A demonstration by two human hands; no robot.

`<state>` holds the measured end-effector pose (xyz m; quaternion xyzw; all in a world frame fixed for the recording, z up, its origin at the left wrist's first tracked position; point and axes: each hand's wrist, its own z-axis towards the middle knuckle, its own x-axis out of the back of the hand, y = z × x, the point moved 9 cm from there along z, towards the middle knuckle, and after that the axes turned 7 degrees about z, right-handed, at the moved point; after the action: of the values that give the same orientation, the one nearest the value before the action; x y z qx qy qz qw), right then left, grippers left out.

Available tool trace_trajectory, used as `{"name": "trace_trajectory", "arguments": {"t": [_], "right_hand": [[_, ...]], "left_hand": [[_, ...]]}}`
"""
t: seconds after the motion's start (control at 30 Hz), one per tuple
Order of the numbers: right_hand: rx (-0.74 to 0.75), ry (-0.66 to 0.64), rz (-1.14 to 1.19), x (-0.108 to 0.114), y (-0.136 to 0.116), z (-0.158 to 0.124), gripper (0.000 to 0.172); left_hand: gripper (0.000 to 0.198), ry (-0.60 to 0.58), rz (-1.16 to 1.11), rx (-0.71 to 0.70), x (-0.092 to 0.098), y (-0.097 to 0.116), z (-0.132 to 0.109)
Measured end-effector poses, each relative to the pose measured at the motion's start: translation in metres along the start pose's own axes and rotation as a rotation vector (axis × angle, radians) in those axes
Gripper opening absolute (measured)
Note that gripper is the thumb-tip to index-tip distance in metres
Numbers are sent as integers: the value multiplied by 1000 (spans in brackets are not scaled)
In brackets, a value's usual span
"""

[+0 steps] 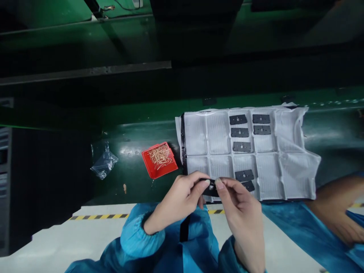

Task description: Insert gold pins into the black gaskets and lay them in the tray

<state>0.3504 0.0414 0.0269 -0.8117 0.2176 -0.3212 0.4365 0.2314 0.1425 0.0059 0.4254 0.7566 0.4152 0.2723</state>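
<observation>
From my remote seat, I see my left hand (178, 201) and my right hand (237, 214) close together, their fingertips pinching a dark perforated plate (211, 189) just above the near edge of a white formed tray (196, 132). Both forearms angle up from blue sleeves. Seven matching plates (238, 120) lie in the tray's middle pockets. Beyond, toward the green table's (133, 182) left, sit a red tray (152, 168) of tan strands (159, 156) and a clear plastic bag (104, 163). Another person's forearm (334, 204) rests at the right.

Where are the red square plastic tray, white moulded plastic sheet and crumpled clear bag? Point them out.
Red square plastic tray (165, 171): head view, lower rim.
White moulded plastic sheet (196, 134): head view, bare compartment.
Crumpled clear bag (104, 163): head view, middle.
</observation>
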Motion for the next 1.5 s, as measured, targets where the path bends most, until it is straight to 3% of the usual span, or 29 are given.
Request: {"name": "trace_trajectory", "arguments": {"t": [0.6,0.67,0.77,0.87,1.0,1.17,1.37,1.5], "right_hand": [[215,55,-110,-11,-34,-26,16],[188,94,-105,-5,-30,-31,18],[140,196,16,4,-21,-37,37],[118,230,118,-2,-16,-36,42],[98,262,213,-12,-13,-32,32],[69,251,314,-3,0,-33,22],[368,75,18,-5,-22,-37,23],[520,-8,-132,-12,-38,-39,25]], "left_hand": [[31,271,-72,8,14,-4,-11],[30,308,-72,1,18,-4,-13],[27,369,-50,-9,25,-2,-19],[26,378,-9,-31,24,2,-25],[24,368,60,-45,17,7,-32],[33,397,19,16,16,6,-34],[35,423,45,34,21,7,-39],[22,444,285,-110,26,23,-46]]}}
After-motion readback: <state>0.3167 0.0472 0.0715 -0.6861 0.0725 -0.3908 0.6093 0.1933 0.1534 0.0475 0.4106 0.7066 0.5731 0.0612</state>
